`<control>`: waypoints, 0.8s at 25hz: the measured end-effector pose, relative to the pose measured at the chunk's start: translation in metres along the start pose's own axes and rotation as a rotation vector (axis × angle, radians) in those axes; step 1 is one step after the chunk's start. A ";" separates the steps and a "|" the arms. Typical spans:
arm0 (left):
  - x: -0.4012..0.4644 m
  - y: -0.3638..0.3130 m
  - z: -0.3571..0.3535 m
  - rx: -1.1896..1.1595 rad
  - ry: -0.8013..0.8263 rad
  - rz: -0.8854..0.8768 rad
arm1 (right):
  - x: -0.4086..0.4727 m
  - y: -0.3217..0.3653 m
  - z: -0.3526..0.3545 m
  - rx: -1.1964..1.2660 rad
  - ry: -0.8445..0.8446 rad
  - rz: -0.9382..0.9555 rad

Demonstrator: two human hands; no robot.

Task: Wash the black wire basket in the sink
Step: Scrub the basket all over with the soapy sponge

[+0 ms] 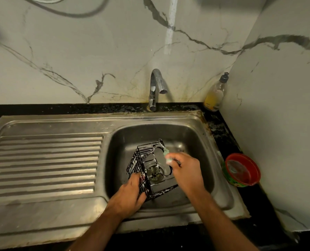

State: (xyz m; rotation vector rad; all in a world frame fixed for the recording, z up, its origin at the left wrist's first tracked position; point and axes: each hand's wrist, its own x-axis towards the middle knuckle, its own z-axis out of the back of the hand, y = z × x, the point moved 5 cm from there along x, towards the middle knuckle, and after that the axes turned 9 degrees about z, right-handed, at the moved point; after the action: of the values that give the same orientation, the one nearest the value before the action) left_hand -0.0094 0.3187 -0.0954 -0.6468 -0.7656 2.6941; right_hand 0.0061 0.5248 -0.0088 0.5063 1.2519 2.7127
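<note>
The basket (147, 169) sits tipped on its side inside the sink (195, 134), right over the drain (155, 173), its black wires streaked with white suds. The left hand (130, 194) grips its near-left corner, fingers curled round the wires, holding it steady against the bottom of the bowl. The right hand (185, 169) is on the right side of the basket, fingers closed on a pale green scrubber (167, 156) that is pressed against the wires at the far-right edge. Both forearms reach in from the near side. The tap (155, 87) stands behind the bowl at the far rim, its spout curving over, and no water shows under it. To the left of the bowl lies the ribbed drainboard (45, 163). In the far-right corner, against the marble wall, stands a soap bottle (215, 95) with yellow liquid low in it. On the dark counter to the right of the sink sits a red tub (242, 169), just beside the rim.
</note>
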 end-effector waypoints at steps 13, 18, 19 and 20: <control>0.004 0.009 -0.001 -0.124 -0.038 -0.019 | 0.012 0.011 -0.016 0.527 -0.097 -0.358; 0.013 0.013 -0.003 -0.230 -0.030 -0.090 | 0.017 0.010 -0.025 0.569 -0.206 -0.462; 0.015 0.015 -0.003 -0.295 -0.030 -0.076 | 0.019 0.015 -0.028 0.553 -0.217 -0.446; 0.016 0.017 -0.002 -0.383 -0.039 -0.036 | 0.019 0.021 -0.031 0.540 -0.218 -0.422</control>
State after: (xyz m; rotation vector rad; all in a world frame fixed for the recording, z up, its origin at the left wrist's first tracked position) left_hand -0.0251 0.3111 -0.1119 -0.6546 -1.3076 2.5525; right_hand -0.0213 0.4933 -0.0074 0.4961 1.7847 1.9143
